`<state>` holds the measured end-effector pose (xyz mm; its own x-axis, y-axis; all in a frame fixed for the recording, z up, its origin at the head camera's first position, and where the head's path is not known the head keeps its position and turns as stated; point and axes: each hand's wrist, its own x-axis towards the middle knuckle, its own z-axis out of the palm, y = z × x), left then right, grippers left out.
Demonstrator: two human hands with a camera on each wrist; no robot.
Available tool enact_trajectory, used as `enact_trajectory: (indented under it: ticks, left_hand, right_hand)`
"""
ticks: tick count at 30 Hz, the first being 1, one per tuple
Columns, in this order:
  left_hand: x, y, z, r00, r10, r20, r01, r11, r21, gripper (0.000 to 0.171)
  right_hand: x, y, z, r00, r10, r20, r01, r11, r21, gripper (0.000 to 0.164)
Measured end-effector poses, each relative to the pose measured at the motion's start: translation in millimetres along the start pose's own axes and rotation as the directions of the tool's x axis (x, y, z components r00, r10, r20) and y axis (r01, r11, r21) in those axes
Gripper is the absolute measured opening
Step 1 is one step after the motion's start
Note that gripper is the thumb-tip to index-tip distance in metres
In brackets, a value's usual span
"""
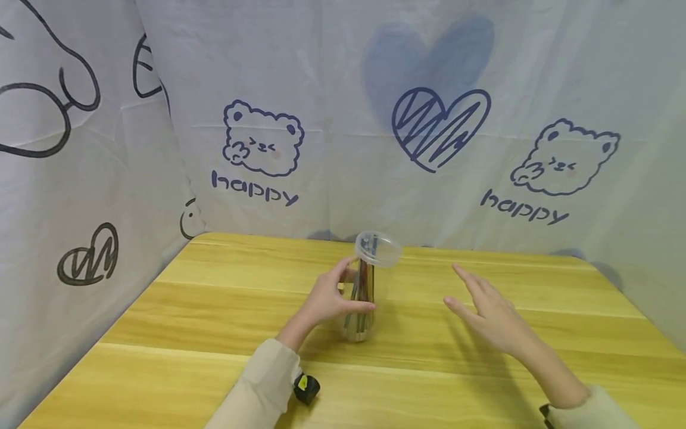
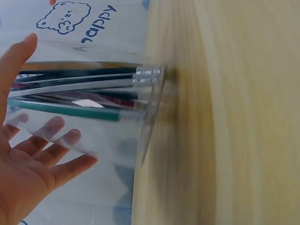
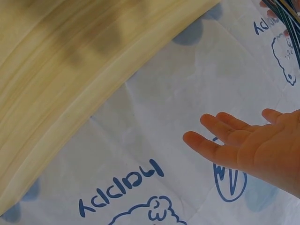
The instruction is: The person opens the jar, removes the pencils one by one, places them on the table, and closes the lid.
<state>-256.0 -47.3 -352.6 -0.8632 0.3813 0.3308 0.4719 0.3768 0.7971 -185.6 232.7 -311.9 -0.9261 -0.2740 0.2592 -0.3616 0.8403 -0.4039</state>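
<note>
A clear plastic jar (image 1: 395,255) with a round translucent top stands near the middle of the wooden table. Inside it, several pencils (image 1: 360,298) lean together; the left wrist view shows dark, teal and grey pencils (image 2: 84,89) with silvery ferrules near the jar's bottom. My left hand (image 1: 328,296) holds the jar from its left side, thumb on the near side and fingers behind. Those fingers (image 2: 68,166) show through the clear wall. To the right of the jar, my right hand (image 1: 495,319) hovers over the table with fingers extended, touching nothing.
The wooden table (image 1: 214,298) reaches back to a white cloth (image 1: 343,179) printed with bears, hearts and lettering. Another part of the cloth hangs along the left side. A small black object (image 1: 306,389) sits at my left cuff.
</note>
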Motion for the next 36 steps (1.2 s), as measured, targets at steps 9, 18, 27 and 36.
enact_trajectory:
  ticks: [9,18,27,36]
  left_hand:
    - [-4.8,21.1,-4.8,0.998,0.056,0.041,-0.054,0.998,-0.032,0.083]
    - [5.5,-0.5,3.8,0.995,0.062,0.076,-0.058,0.997,-0.056,0.088]
    - [7.2,7.8,6.7,0.989,0.066,0.132,-0.067,0.998,0.0,0.089]
    - [7.3,10.1,11.5,0.994,0.015,0.104,-0.017,1.0,0.015,0.102]
  right_hand:
    - [1.7,-1.6,1.6,1.0,-0.004,-0.012,0.004,1.0,-0.011,0.065]
    - [2.6,-4.3,1.1,1.0,-0.01,-0.018,0.009,1.0,-0.012,0.063]
    - [4.5,-5.9,3.2,1.0,-0.02,-0.018,0.02,1.0,-0.001,0.063]
    - [11.6,-15.9,2.0,0.999,-0.02,-0.026,0.02,0.999,0.03,0.062]
